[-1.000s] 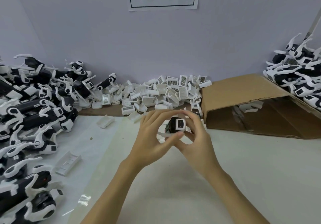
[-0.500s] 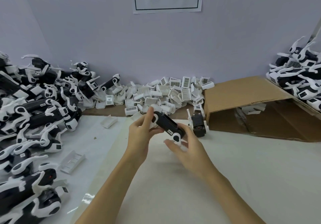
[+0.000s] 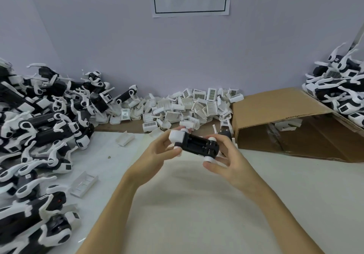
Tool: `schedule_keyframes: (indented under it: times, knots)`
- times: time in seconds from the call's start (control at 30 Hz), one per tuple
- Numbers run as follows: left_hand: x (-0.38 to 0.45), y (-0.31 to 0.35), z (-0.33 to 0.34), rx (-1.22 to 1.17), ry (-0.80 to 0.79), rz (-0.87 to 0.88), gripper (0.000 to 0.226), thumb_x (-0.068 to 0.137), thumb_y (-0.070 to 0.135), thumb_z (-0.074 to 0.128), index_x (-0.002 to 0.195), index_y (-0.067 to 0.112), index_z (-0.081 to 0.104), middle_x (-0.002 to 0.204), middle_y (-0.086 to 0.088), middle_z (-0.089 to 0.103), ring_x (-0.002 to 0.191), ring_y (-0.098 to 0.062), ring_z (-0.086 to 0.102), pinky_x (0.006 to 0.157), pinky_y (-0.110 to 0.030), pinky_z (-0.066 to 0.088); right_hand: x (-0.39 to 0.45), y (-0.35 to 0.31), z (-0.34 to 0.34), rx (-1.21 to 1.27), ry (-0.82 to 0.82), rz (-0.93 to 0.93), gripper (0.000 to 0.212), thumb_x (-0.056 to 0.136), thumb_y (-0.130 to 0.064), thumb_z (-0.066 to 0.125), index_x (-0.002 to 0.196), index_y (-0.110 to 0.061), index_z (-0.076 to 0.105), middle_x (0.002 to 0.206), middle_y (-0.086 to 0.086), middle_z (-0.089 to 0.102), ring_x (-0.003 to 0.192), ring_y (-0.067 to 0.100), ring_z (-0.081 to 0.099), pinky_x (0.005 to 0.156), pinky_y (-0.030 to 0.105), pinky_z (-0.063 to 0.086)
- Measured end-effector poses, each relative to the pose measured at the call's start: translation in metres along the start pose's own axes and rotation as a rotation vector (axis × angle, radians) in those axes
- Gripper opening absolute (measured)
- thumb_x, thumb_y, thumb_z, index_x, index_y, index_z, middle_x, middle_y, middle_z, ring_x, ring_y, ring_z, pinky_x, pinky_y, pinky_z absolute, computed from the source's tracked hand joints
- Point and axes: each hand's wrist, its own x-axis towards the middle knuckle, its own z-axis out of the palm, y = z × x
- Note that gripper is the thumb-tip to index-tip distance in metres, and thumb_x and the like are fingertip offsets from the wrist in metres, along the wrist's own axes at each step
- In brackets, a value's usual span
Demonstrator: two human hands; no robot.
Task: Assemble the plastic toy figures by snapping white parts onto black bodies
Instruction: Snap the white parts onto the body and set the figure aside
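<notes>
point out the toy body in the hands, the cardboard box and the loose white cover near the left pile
toy body (image 3: 199,145), head view, on the black middle section between the two hands
cardboard box (image 3: 275,104), head view, on its bare brown top flap
loose white cover (image 3: 83,183), head view, on its ribbed inner face

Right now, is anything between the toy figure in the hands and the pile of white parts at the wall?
Nothing visible blocks it. Both hands hold the toy figure above the table, and the white parts pile lies just behind it.
</notes>
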Motion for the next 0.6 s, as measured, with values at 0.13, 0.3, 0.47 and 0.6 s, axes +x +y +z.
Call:
schedule_keyframes:
  times: [0.13,0.3,0.47,0.6]
  knots:
    - [0.004,-0.005,0.022,0.059,0.341,0.035,0.069,0.096,0.078,0.055,0.112,0.014,0.075,0.119,-0.006,0.078,0.114,-0.017,0.07,0.095,-0.042,0.046,-0.002,-0.002,0.014,-0.076,0.007,-0.005,0.067,0.087,-0.013,0.085,0.142,-0.032,0.051,0.146,-0.019,0.056,0.144,0.0,0.044,0.116,0.038,0.045]
    - [0.009,-0.006,0.033,-0.069,0.737,0.083,0.073,0.099,0.075,0.043,0.061,0.018,0.071,0.079,-0.018,0.076,0.078,-0.021,0.07,0.084,-0.037,0.048,-0.006,0.001,0.045,-0.278,0.025,-0.049,0.064,0.087,-0.022,0.084,0.137,-0.04,0.048,0.136,-0.023,0.059,0.131,-0.004,0.052,0.11,0.021,0.043]
    - [0.006,0.003,0.027,-0.106,0.772,0.139,0.075,0.107,0.064,0.038,0.059,0.016,0.071,0.078,-0.018,0.077,0.078,-0.017,0.07,0.093,-0.042,0.048,-0.009,0.003,0.059,-0.344,0.077,-0.095,0.068,0.088,-0.032,0.083,0.138,-0.051,0.04,0.137,-0.034,0.049,0.124,-0.004,0.051,0.098,0.008,0.039]
    - [0.007,0.007,0.031,-0.163,0.711,0.101,0.076,0.104,0.07,0.034,0.07,0.015,0.071,0.091,-0.021,0.077,0.084,-0.027,0.067,0.087,-0.046,0.045,-0.008,0.007,0.061,-0.343,0.12,-0.096,0.076,0.089,-0.024,0.083,0.139,-0.055,0.034,0.137,-0.04,0.04,0.123,-0.004,0.052,0.096,0.007,0.039]
